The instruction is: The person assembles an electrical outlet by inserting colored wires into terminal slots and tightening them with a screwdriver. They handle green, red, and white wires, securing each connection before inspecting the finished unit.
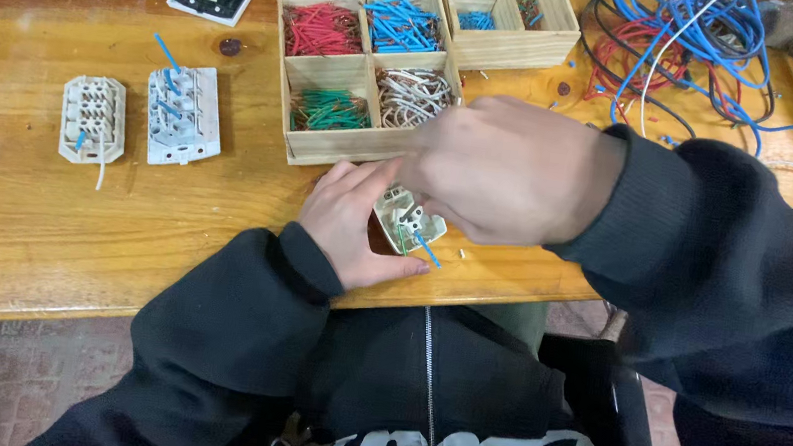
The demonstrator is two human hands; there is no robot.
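The left hand [351,223] clamps a small white socket [407,219] at the surface [4,215] edge; the right hand [504,171], fingers together, covers it from above-right.

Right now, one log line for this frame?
left hand: holds white switch module | right hand: on module | wooden tray: sorted wires | table

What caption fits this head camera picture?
Two hands, left hand and right hand, hold a small white socket part beside a wooden tray of coloured wire pieces.
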